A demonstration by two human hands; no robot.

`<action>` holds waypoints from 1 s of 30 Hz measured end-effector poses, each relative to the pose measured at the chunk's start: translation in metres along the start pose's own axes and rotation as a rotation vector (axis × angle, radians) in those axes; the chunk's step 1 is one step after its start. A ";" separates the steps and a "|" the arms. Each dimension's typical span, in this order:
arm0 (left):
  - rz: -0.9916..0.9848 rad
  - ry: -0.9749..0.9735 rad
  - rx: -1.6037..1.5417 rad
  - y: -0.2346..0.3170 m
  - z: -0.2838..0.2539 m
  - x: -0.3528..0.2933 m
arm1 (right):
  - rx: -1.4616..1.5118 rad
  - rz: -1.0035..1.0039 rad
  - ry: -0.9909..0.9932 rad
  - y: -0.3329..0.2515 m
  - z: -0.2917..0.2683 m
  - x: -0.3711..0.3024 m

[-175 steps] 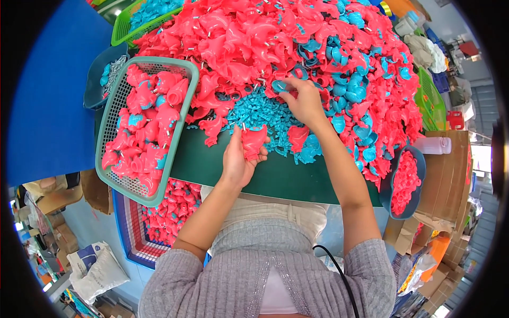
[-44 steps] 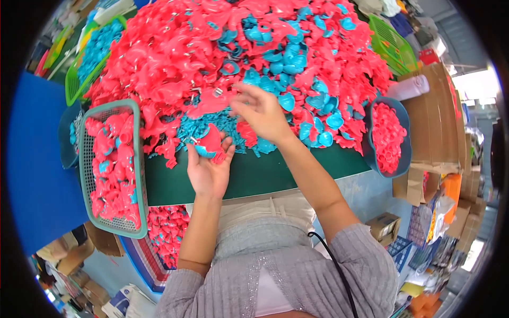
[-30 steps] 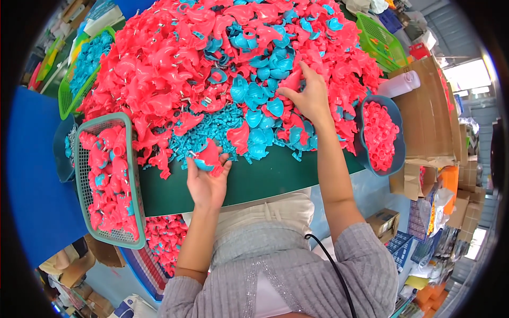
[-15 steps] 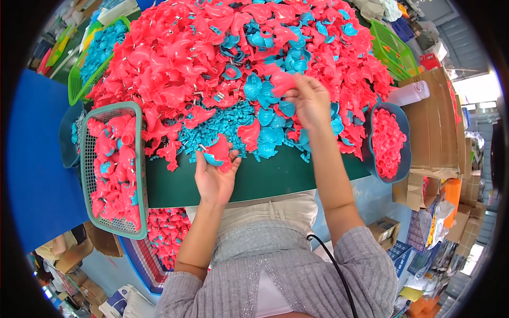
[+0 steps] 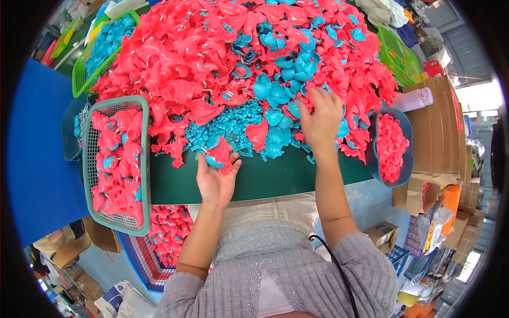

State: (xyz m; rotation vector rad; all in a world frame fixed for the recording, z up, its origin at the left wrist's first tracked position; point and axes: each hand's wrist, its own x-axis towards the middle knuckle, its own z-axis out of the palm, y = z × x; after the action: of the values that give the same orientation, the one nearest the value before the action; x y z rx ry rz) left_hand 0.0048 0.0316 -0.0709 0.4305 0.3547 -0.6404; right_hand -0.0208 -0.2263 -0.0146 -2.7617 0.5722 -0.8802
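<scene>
Your left hand (image 5: 214, 180) cradles a light, rigid red-and-blue plastic part (image 5: 218, 155) loosely; right hand (image 5: 321, 119) rests spread, empty, on the pile (image 5: 222, 69).

1. You work at a dark green worktop (image 5: 275, 180) with a blue panel (image 5: 37, 159) on your left.
2. To your right, stacked brown cardboard boxes (image 5: 440, 132) stand close beside the worktop.
3. Bright daylight (image 5: 477, 98) comes in at the far right.
4. More cardboard boxes (image 5: 69, 249) sit on the floor at lower left.
</scene>
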 end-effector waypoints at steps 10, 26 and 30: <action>-0.071 -0.033 0.206 -0.011 0.047 0.006 | 1.041 0.193 -0.244 0.008 -0.040 -0.006; -0.019 -0.105 0.203 -0.023 0.052 -0.008 | 1.002 0.281 -0.550 -0.056 -0.002 -0.053; 0.009 -0.117 0.219 -0.024 0.049 -0.008 | 1.304 0.487 -0.646 -0.058 -0.001 -0.053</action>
State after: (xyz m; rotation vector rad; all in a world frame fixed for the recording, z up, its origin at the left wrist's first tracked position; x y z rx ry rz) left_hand -0.0076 -0.0059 -0.0319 0.6003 0.1718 -0.6958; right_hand -0.0433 -0.1516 -0.0241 -1.4466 0.3109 -0.0767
